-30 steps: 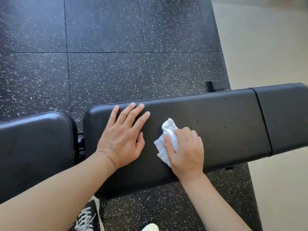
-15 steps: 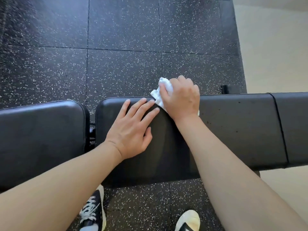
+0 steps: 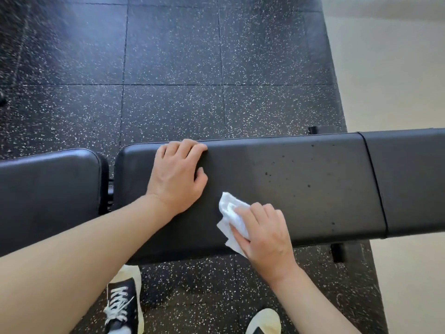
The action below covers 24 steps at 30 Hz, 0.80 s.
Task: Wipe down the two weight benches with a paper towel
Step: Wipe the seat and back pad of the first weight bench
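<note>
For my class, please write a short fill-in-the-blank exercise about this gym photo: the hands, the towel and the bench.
1. The right hand presses a crumpled white ____ against the bench pad.
2. The left hand curls its fingers over the ____ edge of the pad.
3. Small dark specks dot the pad to the ____ of the paper towel.
4. The floor under the bench is black rubber with white ____.

Missing words: paper towel; far; right; flecks
</note>
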### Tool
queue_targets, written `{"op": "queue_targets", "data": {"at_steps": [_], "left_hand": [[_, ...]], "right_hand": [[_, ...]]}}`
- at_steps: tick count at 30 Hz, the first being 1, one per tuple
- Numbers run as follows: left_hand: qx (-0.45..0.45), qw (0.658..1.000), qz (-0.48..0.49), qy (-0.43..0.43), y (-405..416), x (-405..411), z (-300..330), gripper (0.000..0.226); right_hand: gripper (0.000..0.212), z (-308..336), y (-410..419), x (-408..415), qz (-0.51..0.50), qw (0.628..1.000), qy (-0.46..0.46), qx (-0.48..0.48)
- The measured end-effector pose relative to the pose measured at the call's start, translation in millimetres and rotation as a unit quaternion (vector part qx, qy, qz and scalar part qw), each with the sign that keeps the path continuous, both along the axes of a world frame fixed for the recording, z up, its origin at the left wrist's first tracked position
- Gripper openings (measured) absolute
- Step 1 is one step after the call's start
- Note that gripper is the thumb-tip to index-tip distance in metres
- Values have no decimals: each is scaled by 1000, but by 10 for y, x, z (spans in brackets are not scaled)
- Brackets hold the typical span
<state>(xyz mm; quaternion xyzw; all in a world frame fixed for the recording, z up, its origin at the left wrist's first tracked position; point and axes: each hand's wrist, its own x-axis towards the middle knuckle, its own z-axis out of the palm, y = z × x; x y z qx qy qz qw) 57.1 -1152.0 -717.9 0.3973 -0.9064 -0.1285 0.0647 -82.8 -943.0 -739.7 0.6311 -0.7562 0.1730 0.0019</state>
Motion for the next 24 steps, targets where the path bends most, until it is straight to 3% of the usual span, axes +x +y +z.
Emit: {"op": "queue_targets", "data": {"at_steps": [4,10,16,21,24], "left_hand": [[-6,998,63,-1,235,-111,-167,52],[-15,998,66,2,215,-131,-180,53],[-18,998,66,8,192,-136,-217,56],[-13,998,69,-3,199,-143,-168,56],[-19,998,67,0,218,-150,-175,55]], "right_hand": [[29,-20,-152,-104,-28,999,6,-18],[27,25,-1080,-378,-132,991,2,-32],[28,-26,-1981,-336,-162,986,0,31],[36,24,-1792,-286,-126,991,-43,-18],[31,36,-1411,-591,-89,995,-11,-44]]}}
